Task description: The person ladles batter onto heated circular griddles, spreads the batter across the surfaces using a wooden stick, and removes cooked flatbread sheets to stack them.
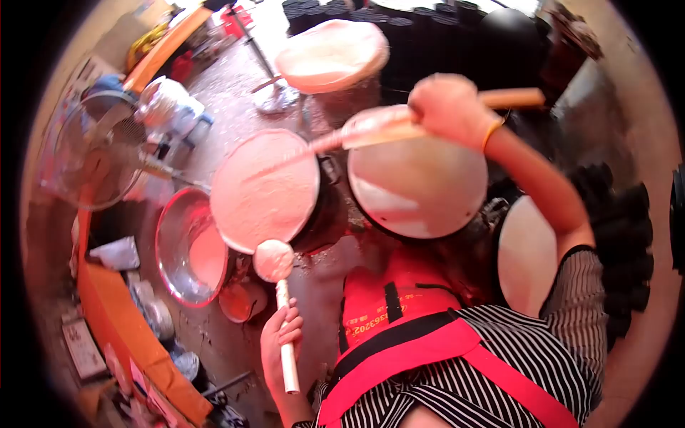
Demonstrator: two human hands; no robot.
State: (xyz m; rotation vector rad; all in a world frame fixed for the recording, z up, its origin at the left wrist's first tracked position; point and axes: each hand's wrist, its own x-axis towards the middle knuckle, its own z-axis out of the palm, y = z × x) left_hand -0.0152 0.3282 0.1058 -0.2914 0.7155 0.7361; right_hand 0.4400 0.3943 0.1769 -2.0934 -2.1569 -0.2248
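My left hand [280, 334] is closed around the pale handle of a ladle [273, 261], whose round bowl, coated in pinkish batter, hangs at the near rim of a large tub of batter [264, 189]. My right hand [451, 110], slightly blurred, grips a long wooden stick [514, 98]. The stick slants left across a round, whitish plate [421, 189], and its batter-coated far end reaches over the tub. Whether that end touches the batter I cannot tell.
Left of the tub stands a red-rimmed basin [164, 257] with pinkish liquid, beside a small red cup [239, 303]. A fan [100, 157] is at far left. Another round plate [526, 257] lies right, near black stacked cylinders [631, 235]. A covered round container [332, 53] stands behind.
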